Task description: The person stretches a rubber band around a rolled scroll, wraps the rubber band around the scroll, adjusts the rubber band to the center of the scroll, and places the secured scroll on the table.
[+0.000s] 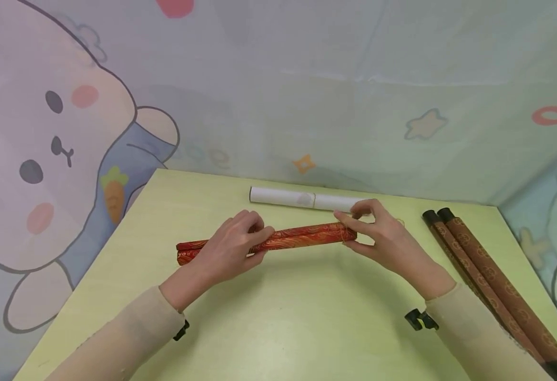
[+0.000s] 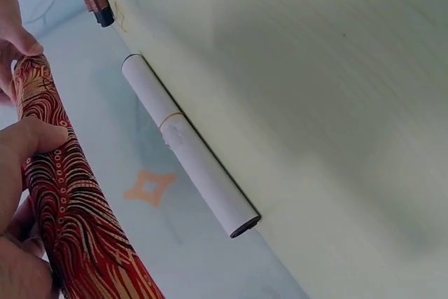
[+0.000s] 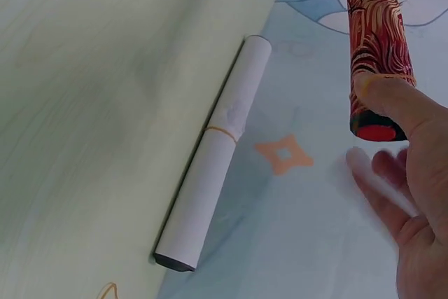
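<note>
A red-and-gold patterned roll (image 1: 302, 237) is held above the yellow-green tabletop by both hands. Its left end shows two rounded parts side by side. My left hand (image 1: 233, 241) grips it left of the middle, thumb lying along it in the left wrist view. At the right end my right hand (image 1: 385, 233) pinches it. A thin rubber band (image 3: 395, 77) goes round that end in the right wrist view, beside the thumb. There, some right fingers stand away from the roll. Behind the hands lies a white paper roll (image 1: 278, 196) with a rubber band around its middle.
Two brown patterned rolls (image 1: 493, 275) with black ends lie along the table's right side. A loose rubber band (image 2: 119, 15) lies between them and the white roll. Cartoon-printed cloth (image 1: 269, 95) hangs behind the table (image 1: 283, 328) and at its sides.
</note>
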`<state>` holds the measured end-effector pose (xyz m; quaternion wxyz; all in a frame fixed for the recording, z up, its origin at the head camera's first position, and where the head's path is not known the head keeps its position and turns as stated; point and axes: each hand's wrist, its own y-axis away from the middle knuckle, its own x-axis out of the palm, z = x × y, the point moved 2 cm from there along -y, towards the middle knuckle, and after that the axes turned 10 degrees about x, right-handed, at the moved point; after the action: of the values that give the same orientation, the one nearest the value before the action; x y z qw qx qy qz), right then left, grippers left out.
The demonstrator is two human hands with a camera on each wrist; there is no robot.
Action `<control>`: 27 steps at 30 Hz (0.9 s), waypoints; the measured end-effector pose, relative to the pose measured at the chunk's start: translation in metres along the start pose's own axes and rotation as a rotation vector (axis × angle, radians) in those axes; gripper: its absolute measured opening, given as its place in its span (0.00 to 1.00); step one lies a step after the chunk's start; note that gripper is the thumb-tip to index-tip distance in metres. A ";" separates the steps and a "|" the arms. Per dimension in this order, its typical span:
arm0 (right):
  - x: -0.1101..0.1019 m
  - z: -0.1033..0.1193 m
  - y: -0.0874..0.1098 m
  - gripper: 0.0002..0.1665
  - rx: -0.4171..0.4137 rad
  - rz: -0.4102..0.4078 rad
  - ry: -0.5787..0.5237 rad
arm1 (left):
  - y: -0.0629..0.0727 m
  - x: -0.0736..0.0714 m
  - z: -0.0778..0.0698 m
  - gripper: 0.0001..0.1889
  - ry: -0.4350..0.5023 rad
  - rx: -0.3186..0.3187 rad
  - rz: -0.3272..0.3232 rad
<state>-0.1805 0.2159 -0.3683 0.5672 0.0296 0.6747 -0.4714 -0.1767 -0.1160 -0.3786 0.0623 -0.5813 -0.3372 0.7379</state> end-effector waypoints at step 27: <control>-0.002 -0.013 0.011 0.53 0.212 0.167 0.043 | -0.002 0.002 0.000 0.17 0.059 0.022 0.021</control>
<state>-0.1832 0.2313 -0.3745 0.5836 0.1554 0.6281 -0.4906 -0.1781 -0.1138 -0.3787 0.0710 -0.6056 -0.3208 0.7247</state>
